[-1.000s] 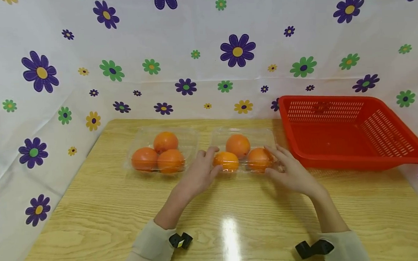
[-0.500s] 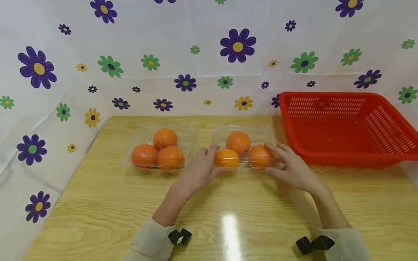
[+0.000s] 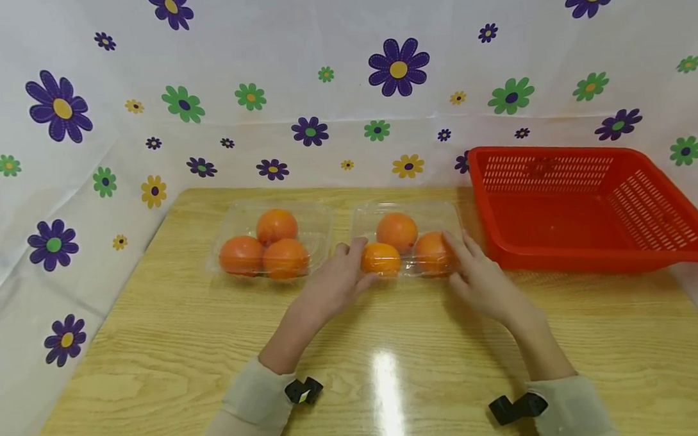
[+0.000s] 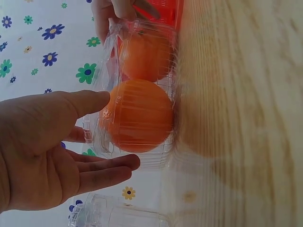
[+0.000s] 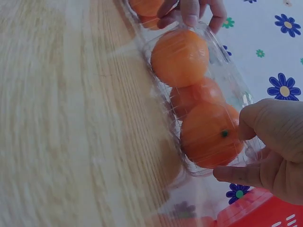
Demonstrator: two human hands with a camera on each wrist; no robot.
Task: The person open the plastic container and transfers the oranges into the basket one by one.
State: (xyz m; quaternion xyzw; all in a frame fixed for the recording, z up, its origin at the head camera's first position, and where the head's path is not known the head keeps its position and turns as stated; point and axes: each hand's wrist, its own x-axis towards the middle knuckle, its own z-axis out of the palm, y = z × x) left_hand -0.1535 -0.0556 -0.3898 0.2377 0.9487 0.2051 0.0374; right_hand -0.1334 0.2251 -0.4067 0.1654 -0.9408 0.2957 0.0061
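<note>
Three oranges (image 3: pixel 397 232) sit inside a clear plastic clamshell box (image 3: pixel 435 216) on the wooden table. My left hand (image 3: pixel 335 281) grips the box's left end, its thumb at the front edge and fingers along the side, as the left wrist view (image 4: pixel 52 146) shows. At the opposite end my right hand (image 5: pixel 279 146) holds the front corner, with thumb and fingers around it beside an orange (image 5: pixel 213 135). The lid appears to lie over the fruit. A second clear clamshell box (image 3: pixel 317 220), also with three oranges (image 3: pixel 277 227), stands just left of my left hand.
A red plastic basket (image 3: pixel 558 255) with slotted walls stands at the back right, close to the gripped box. Behind the table (image 3: pixel 175 359) hangs a white flowered cloth (image 3: pixel 320 39), which also lines both sides.
My right thumb and fingers have shifted slightly on the box's right front corner. My left hand stays at its end. The whole head view has drifted upward a little, with the boxes staying put.
</note>
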